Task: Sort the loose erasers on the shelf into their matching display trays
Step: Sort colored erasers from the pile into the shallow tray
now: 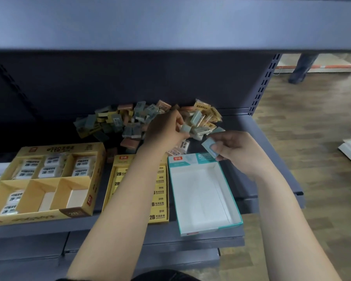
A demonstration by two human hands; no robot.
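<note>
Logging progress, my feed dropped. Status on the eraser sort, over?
Left hand pinches a grey-blue eraser at the loose pile. Right hand holds a pale blue eraser over the back edge of the empty teal tray. Tray path unobstructed.

Dark grey shelf (pixel 272 138) has a messy pile of loose erasers (pixel 118 122) at the back, and up front three trays side by side: divided yellow tray (pixel 49 214), narrower yellow tray (pixel 160 191), teal-edged white tray (pixel 225 177).
</note>
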